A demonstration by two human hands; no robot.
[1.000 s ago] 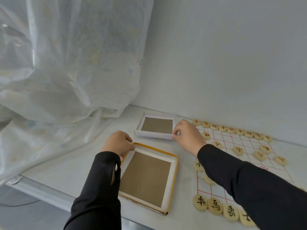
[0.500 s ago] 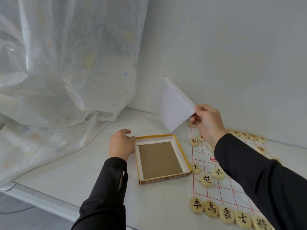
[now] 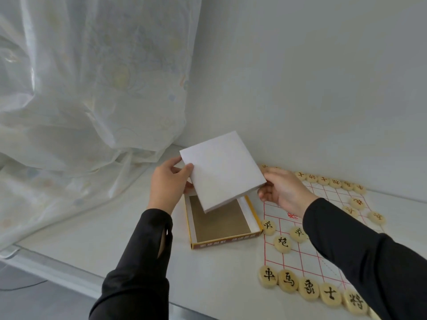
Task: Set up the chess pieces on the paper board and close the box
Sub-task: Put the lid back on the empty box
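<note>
**White lid point(image 3: 221, 169) hangs crooked over an empty yellow-edged tray point(image 3: 227, 241)**

Take your risks from the left. The curtain point(image 3: 80, 100) lies bunched on the table point(image 3: 104, 232) near your left hand point(image 3: 167, 184). A wide swing of that elbow could drag it, though I judge this minor. Your left hand pinches the lid's left corner between thumb and forefinger. That is a thin hold on a light cardboard part, and it may twist.

The white lid is in the air, tilted and turned out of line with the tray beneath it, over the far part only. Press down like that and a wall would likely ride onto the rim and buckle or jam, so square the corners first.

Your right hand point(image 3: 285, 192) holds the lid's right corner, thumb above and fingers curled below, over the left edge of the paper board point(image 3: 307, 257). Your right sleeve point(image 3: 358, 250) hangs over the grid, so a low forearm could sweep the chess pieces point(image 3: 282, 244) out of place.

Now the containers. The tray sits flat on the table just left of the board. It is open, with a bare brown floor and white inner walls, and nothing is in it. The lid shows you its plain white outer face. Its inside is hidden, so I cannot tell what it holds.

The pieces stand on the board in a far row and a near row, with a few between. Your right arm hides part of the board.
</note>
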